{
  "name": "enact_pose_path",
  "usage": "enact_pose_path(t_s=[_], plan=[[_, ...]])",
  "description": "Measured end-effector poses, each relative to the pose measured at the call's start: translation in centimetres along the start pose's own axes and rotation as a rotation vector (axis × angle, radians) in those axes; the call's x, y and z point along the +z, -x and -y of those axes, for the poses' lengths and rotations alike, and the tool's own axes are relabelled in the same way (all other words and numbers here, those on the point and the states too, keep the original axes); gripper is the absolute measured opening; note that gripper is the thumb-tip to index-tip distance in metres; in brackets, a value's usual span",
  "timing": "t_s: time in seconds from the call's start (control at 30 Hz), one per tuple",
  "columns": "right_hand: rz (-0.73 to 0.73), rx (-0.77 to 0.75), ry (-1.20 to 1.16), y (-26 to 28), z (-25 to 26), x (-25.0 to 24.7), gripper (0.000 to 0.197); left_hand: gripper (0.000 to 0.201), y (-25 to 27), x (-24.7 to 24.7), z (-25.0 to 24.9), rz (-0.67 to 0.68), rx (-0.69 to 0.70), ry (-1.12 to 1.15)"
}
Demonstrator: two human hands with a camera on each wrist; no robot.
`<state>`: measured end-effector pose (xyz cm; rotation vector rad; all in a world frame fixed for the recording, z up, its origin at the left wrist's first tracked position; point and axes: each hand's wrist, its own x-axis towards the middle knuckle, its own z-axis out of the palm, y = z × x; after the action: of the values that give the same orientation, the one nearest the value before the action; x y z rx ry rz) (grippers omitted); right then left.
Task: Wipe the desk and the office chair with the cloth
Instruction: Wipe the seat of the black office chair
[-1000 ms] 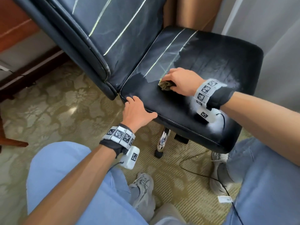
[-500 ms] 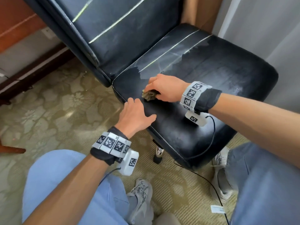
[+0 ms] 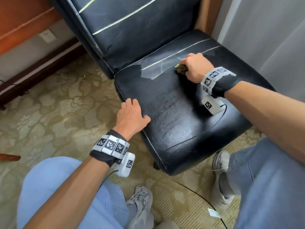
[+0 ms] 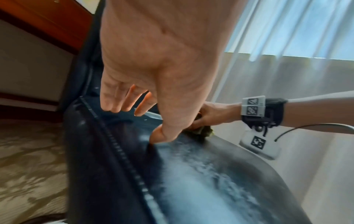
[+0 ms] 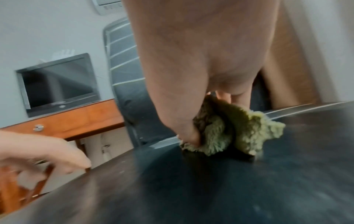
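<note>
Cloth [image 5: 235,133] was a small shaggy green rag, bunched into a wad. It looked soft, light and floppy, with no stiffness of its own, so it probably only wiped where fingers pushed it down. Best hold, I judged, was what was in use: balled in the fist with the pile side down, not pinched at a corner (a loose corner would likely fold under and skip).

Right hand [image 3: 197,68] sat in the upper right of the head view, curled around the wad with knuckles up, pressing it onto the chair seat [image 3: 181,123] near the pale stripes by the back crease. The right wrist view showed the thumb tucked into the cloth and tufts sticking out on the far side.

Left hand [image 3: 132,116] was at the seat's left edge, centre of the head view. Fingers were spread and relaxed over the seam, holding nothing, and the thumb tip touched the seat top in the left wrist view. It read as bracing the chair.

The seat looked slick and worn, so I expected the cloth to slide easily. Wooden desk [image 5: 76,119] showed left of centre in the right wrist view, well away from the cloth.
</note>
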<state>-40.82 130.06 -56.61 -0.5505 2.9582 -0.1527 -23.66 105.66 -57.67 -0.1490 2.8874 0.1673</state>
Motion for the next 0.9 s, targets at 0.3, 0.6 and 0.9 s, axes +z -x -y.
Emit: enact_pose_path(t_s=[0.3, 0.6, 0.9], plan=[[0.095, -0.299, 0.016, 3.7, 2.9, 0.5, 0.057, 0.089, 1.1, 0.4, -4.6, 0.162, 0.22, -0.048], [-0.132, 0.209, -0.133, 4.4, -10.7, 0.4, 0.037, 0.098, -0.3, 0.5, -3.5, 0.12, 0.189, -0.101], [-0.154, 0.28, -0.183, 7.0, -13.2, 0.7, 0.037, 0.096, -1.3, -0.5, -1.6, 0.058, 0.165, -0.191]])
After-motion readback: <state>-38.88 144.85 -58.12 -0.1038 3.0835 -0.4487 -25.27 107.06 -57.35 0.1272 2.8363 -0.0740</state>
